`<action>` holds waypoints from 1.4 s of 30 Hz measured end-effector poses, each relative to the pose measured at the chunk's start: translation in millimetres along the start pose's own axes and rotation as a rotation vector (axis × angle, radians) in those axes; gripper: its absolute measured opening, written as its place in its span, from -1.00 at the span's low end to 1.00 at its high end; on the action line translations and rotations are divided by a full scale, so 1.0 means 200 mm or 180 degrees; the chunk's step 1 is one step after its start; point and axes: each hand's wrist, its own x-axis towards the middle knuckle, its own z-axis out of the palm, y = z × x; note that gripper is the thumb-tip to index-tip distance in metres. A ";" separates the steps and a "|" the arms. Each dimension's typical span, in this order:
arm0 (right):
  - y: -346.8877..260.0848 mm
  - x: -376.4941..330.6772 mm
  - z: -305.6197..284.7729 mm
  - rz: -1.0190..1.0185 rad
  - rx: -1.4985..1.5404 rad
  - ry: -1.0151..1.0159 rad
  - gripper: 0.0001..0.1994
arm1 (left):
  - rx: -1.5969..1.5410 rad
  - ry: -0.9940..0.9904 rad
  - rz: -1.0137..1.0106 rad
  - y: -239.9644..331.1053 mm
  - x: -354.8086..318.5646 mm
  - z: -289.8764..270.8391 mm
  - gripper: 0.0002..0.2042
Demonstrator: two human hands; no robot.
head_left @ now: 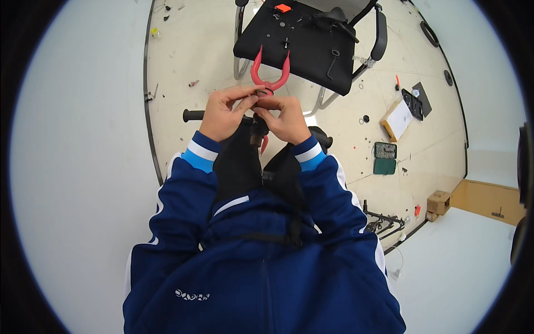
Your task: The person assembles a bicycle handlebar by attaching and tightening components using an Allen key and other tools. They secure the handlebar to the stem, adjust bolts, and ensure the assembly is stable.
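My left hand (225, 113) and my right hand (288, 118) meet at the middle, fingertips pinched close together. A small dark piece shows between them, too hidden to name. Just beyond the fingers is the crown of a red bicycle fork (284, 69), its two legs pointing away toward the chair. Below my hands, a black stem (257, 131) stands between my knees. Handlebar ends with a black left grip (193, 115) and a black right grip (329, 141) stick out at either side. My hands cover part of the bar and fork.
A black chair (311, 69) ahead holds a bicycle saddle (332, 18), an orange piece (283, 8), a hex key (331, 71) and small hardware. On the floor at right lie a green case (385, 158), a black tool case (412, 104) and a black metal frame (384, 217) near a cardboard box (439, 202).
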 end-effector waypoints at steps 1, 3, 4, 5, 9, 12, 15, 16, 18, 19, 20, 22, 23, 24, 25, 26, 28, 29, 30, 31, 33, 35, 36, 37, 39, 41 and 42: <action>0.01 0.01 -0.01 -0.0022 0.0093 -0.0059 -0.82 | -0.0116 0.0051 -0.0113 -0.02 0.00 0.00 -0.80; 0.00 0.00 -0.01 -0.0011 0.0137 -0.0097 -0.82 | -0.0073 0.0113 -0.0206 -0.05 -0.02 0.00 -0.80; -0.01 0.00 -0.01 0.0000 0.0076 -0.0074 -0.81 | 0.0085 0.0125 -0.0162 -0.06 -0.01 -0.03 -0.81; -0.01 0.00 -0.01 0.0004 0.0005 -0.0053 -0.81 | 0.0237 0.0139 -0.0106 -0.07 0.00 -0.04 -0.81; -0.01 -0.01 0.00 0.0116 -0.0022 -0.0022 -0.79 | 0.0044 0.0225 0.0097 -0.12 0.01 -0.04 -0.83; 0.00 -0.01 0.00 0.0127 0.0054 -0.0049 -0.80 | -0.0083 0.0242 -0.0175 -0.11 0.00 -0.02 -0.84; 0.02 0.00 0.00 0.0044 0.0019 -0.0076 -0.80 | -0.0125 0.0070 -0.0259 -0.08 0.01 -0.03 -0.84; 0.04 0.00 0.00 0.0001 -0.0062 -0.0074 -0.80 | -0.0065 0.0061 -0.0145 -0.07 0.01 -0.02 -0.83; 0.02 0.00 0.00 0.0051 -0.0195 -0.0048 -0.79 | 0.0060 0.0060 0.0092 -0.06 0.01 -0.01 -0.82; 0.00 -0.01 -0.01 0.0151 -0.0246 -0.0017 -0.79 | 0.0176 0.0118 0.0083 -0.06 0.00 0.00 -0.83; -0.01 0.00 -0.02 0.0242 -0.0299 0.0018 -0.78 | 0.0294 0.0175 0.0083 -0.05 -0.02 0.02 -0.83; 0.01 0.02 -0.01 0.0069 -0.0404 0.0166 -0.76 | 0.0348 0.0303 0.0029 -0.09 -0.02 0.01 -0.83; 0.01 0.01 0.01 0.0003 -0.0449 0.0237 -0.76 | 0.0385 0.0330 -0.0004 -0.09 -0.02 0.00 -0.82; 0.00 0.01 0.01 -0.0059 -0.0508 0.0245 -0.76 | 0.0423 0.0356 -0.0036 -0.09 -0.02 0.00 -0.82; -0.01 0.02 0.02 -0.0122 -0.0567 0.0252 -0.76 | 0.0460 0.0382 -0.0068 -0.09 -0.03 0.00 -0.82; -0.02 0.02 0.01 -0.0188 -0.0637 0.0259 -0.76 | 0.0501 0.0372 -0.0060 -0.09 -0.03 0.00 -0.82; 0.01 0.01 0.01 -0.0156 -0.0504 0.0069 -0.77 | 0.0583 0.0351 -0.0041 -0.07 -0.03 0.03 -0.82; 0.03 0.01 0.00 -0.0156 -0.0438 -0.0023 -0.77 | 0.0697 0.0312 0.0148 -0.07 -0.03 0.03 -0.83; 0.05 0.01 0.00 -0.0116 -0.0261 -0.0159 -0.80 | 0.0810 0.0272 0.0338 -0.07 -0.02 0.04 -0.83; 0.06 0.02 -0.01 -0.0108 -0.0163 -0.0155 -0.82 | 0.0922 0.0231 0.0527 -0.06 -0.02 0.04 -0.84; 0.04 0.00 0.00 -0.0046 0.0054 -0.0142 -0.84 | 0.1056 0.0235 0.0604 -0.06 -0.03 0.04 -0.85; 0.00 -0.01 0.00 0.0056 -0.0018 0.0034 -0.86 | 0.1255 0.0303 0.0789 -0.03 -0.03 0.05 -0.85; -0.02 -0.02 0.00 0.0106 -0.0048 0.0102 -0.86 | 0.1253 0.0313 0.0709 -0.02 -0.04 0.05 -0.85; -0.02 -0.02 0.00 0.0155 -0.0079 0.0169 -0.86 | 0.1251 0.0323 0.0628 0.01 -0.04 0.06 -0.85; 0.00 -0.01 0.00 0.0296 -0.0513 0.0096 -0.82 | 0.1233 0.0347 0.0509 0.03 -0.03 0.06 -0.84; 0.02 0.00 0.00 0.0214 -0.0679 0.0131 -0.79 | 0.1184 0.0366 0.0389 0.01 -0.05 0.07 -0.82; 0.02 0.00 0.01 0.0062 -0.0627 0.0202 -0.78 | 0.1144 0.0402 0.0439 -0.01 -0.04 0.07 -0.84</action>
